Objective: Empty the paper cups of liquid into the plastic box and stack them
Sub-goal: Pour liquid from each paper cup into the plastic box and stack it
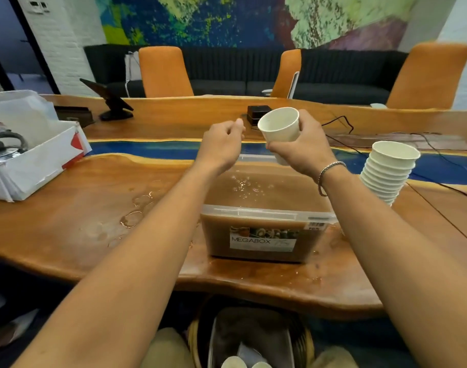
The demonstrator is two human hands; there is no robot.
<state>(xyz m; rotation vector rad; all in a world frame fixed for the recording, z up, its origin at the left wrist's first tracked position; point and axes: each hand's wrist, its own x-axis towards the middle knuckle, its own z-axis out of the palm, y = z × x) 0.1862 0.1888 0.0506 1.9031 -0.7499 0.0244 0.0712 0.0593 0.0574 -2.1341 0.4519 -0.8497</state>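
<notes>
My right hand (304, 150) grips a white paper cup (280, 126) above the far side of the clear plastic box (266, 212). The cup is tilted with its mouth toward me and looks empty inside. A second cup seems to sit under it, partly hidden by my fingers. The box is labelled MEGABOX, holds brown liquid, and has bubbles on the surface. My left hand (221, 147) hovers left of the cup with fingers loosely curled, holding nothing. A tall stack of white paper cups (388, 171) stands on the table to the right of the box.
Spilled puddles (131, 213) wet the wooden table left of the box. A white cardboard box (33, 160) with a kettle sits far left. A black device (257, 114), cables and a tablet stand (107, 102) lie beyond. A bin with more cups (243, 362) sits below the table edge.
</notes>
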